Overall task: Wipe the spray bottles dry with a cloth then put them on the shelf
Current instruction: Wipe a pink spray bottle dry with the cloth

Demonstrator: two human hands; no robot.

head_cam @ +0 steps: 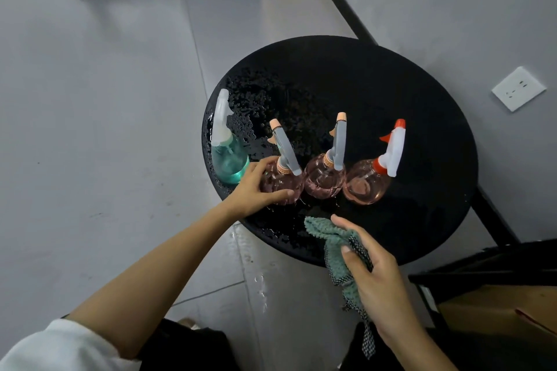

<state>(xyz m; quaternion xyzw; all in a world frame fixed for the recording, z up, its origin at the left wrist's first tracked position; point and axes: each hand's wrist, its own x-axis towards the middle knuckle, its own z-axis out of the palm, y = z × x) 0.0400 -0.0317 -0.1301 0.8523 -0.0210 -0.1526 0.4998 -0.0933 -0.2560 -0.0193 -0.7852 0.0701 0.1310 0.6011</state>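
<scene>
Left hand (pixel 256 187) around leftmost pink bottle (pixel 290 182), cloth (pixel 328 239) in right hand (pixel 376 277)

Nothing legible shows: no print, label or number on any spray bottle (pixel 361 182), the cloth (pixel 328 238), the round table (pixel 376 84) or the wall socket (pixel 519 88).

Four spray bottles stand upright in a row on the wet black table (pixel 376 84): a teal bottle (pixel 229 161) with a white trigger, a left pink bottle (pixel 278 181) and middle pink bottle (pixel 324 181) with grey triggers, and a right pink bottle (pixel 364 184) with a white-and-orange trigger. The left hand (pixel 256 187) grips the left pink bottle; the right hand (pixel 379 283) holds the bunched green cloth (pixel 331 250).
</scene>
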